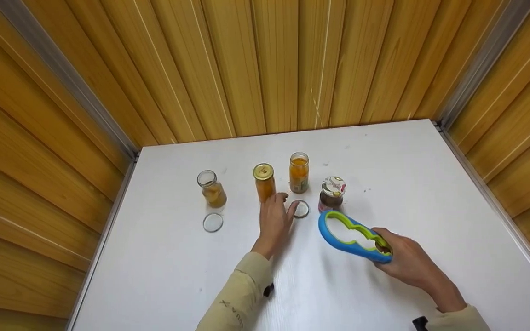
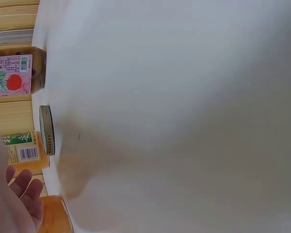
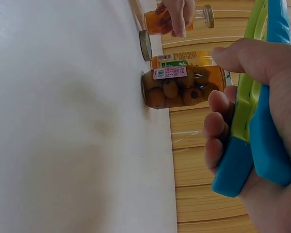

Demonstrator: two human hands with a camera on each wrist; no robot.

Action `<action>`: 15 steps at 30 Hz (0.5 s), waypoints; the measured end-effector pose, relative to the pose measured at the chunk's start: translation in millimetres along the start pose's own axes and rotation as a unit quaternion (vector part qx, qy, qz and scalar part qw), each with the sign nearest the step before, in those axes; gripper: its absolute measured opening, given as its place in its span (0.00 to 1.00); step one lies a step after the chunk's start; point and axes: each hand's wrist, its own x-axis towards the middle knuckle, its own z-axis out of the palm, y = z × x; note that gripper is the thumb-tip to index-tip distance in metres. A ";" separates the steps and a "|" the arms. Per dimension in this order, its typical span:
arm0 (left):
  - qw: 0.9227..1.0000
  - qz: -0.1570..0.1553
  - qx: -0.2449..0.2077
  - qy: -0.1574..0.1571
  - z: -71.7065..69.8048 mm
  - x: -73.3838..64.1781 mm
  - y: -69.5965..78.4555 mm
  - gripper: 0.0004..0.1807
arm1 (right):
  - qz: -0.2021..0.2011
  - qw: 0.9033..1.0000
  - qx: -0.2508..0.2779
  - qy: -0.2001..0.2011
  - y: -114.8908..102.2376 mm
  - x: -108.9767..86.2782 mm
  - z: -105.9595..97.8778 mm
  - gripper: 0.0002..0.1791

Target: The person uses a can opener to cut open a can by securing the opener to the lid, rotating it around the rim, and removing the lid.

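My right hand (image 1: 407,259) grips a blue and green jar opener (image 1: 348,243) by its handle end, its looped head held above the table. To the left, my left hand (image 1: 274,220) is at the lower near side of a gold-lidded jar (image 1: 264,177) of orange contents. Its thumb stands apart from loosely bent fingers; whether they touch the glass cannot be told. Just beyond the opener's head stands a dark jar of round fruit (image 3: 169,90) with a patterned lid (image 1: 334,186). Beside the left thumb, a loose lid (image 1: 301,209) lies on the table.
An uncovered jar of orange contents (image 1: 299,172) stands behind the loose lid. Farther left is another uncovered jar (image 1: 212,189), partly filled, with a second loose lid (image 1: 213,222) before it. Wood-look panels (image 1: 279,69) border the white table (image 1: 154,257).
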 end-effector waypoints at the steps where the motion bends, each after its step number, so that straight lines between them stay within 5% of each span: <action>1: 1.000 0.001 -0.007 0.012 -1.7 -2.6 -2.1 0.22 | 0.000 1.000 0.001 0.000 -0.1 0.3 0.2 0.36; 4: 0.998 -0.004 -0.021 0.055 -10.5 -10.0 -12.8 0.15 | -0.004 1.000 0.006 -0.001 -2.1 2.8 4.3 0.36; 8: 0.992 -0.053 -0.059 0.098 -19.7 -13.2 -24.9 0.13 | -0.009 1.000 0.008 0.000 -3.2 4.5 7.7 0.35; 15: 0.967 -0.108 -0.181 0.143 -29.1 -1.5 -25.7 0.22 | -0.004 1.000 0.001 0.001 -0.7 1.6 1.7 0.36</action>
